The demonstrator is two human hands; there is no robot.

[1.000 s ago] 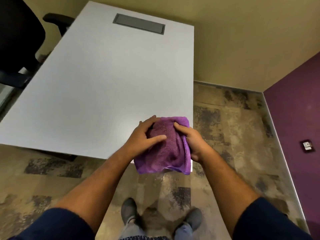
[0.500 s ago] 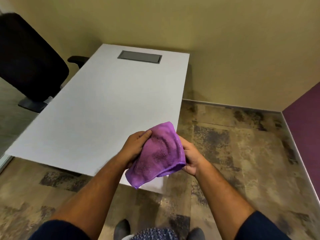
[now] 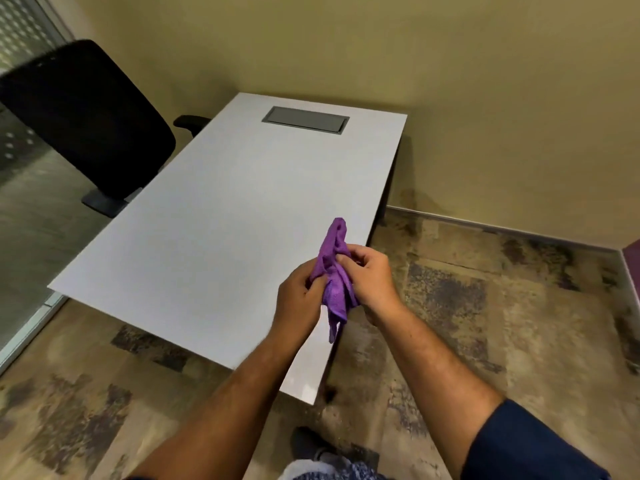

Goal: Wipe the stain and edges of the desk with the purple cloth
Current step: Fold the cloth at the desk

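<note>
Purple cloth [image 3: 333, 271], bunched in both hands' closed grip above the tabletop [image 3: 214, 230], may wipe unevenly unless refolded.

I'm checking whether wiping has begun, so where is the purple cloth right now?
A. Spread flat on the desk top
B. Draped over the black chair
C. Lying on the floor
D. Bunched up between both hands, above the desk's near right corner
D: the purple cloth is gathered between the left hand and right hand, lifted above the desk, one end dangling free.
</note>
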